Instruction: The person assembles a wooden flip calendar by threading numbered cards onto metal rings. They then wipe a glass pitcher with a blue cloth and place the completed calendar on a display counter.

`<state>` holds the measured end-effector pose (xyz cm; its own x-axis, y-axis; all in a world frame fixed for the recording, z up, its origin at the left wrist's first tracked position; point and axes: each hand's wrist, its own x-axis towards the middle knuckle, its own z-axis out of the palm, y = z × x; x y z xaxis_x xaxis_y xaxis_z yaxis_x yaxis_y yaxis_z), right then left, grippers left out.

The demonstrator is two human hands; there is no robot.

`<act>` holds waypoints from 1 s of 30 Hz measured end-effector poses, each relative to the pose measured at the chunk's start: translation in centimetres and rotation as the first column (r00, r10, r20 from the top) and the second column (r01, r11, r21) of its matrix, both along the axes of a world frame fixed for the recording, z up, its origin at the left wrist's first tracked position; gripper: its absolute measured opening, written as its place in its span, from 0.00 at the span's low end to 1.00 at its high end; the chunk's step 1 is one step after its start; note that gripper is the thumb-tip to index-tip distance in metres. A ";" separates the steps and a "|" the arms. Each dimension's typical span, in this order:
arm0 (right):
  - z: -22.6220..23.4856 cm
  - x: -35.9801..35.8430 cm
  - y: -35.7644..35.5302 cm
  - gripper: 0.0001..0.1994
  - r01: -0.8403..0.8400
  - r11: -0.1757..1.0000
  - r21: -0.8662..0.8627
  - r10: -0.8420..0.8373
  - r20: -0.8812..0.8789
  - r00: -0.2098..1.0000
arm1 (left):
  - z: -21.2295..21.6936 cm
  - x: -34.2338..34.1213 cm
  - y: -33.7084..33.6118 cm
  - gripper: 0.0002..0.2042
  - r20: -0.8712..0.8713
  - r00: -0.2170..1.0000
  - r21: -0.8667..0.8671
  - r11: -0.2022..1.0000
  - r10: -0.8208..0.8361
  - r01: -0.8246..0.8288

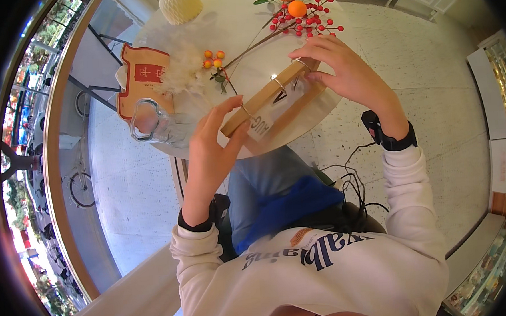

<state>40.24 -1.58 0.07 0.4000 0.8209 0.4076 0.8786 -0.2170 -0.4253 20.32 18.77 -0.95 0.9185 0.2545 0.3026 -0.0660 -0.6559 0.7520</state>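
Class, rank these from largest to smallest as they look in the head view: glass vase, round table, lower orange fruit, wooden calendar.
1. Round table
2. Wooden calendar
3. Glass vase
4. Lower orange fruit

The window (pixel 29 192) glares brightly; fisheye edges bend and darken

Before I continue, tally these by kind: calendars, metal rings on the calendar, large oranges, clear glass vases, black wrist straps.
Calendar: 1
Metal rings: 3 visible
Large oranges: 2
Clear glass vase: 1
Black wrist straps: 2
Total: 9
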 end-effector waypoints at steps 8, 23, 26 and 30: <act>-1.0 -1.2 -0.2 0.23 0.031 0.998 0.051 -0.031 -0.012 0.999 | -1.5 1.1 1.1 0.21 0.049 0.999 -0.217 0.976 0.012 -0.001; -0.7 -0.9 1.3 0.23 -0.001 0.994 -0.110 0.033 0.287 0.957 | 1.4 1.4 -0.2 0.25 0.074 0.997 0.365 0.931 -0.024 -0.005; -0.8 -0.4 1.3 0.20 -0.039 0.992 -0.119 0.063 0.204 0.977 | 0.9 1.5 0.0 0.23 0.100 0.995 0.418 0.908 -0.023 -0.021; -0.5 -0.4 1.2 0.18 -0.051 0.991 -0.122 0.079 0.229 0.970 | 0.7 1.7 0.0 0.24 0.086 0.996 0.425 0.905 -0.007 -0.030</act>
<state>39.81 -0.40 -0.43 0.2492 0.8887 0.3849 0.9644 -0.1914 -0.1826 21.98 18.81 -0.28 0.8831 0.0949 0.4595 -0.1065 -0.9132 0.3933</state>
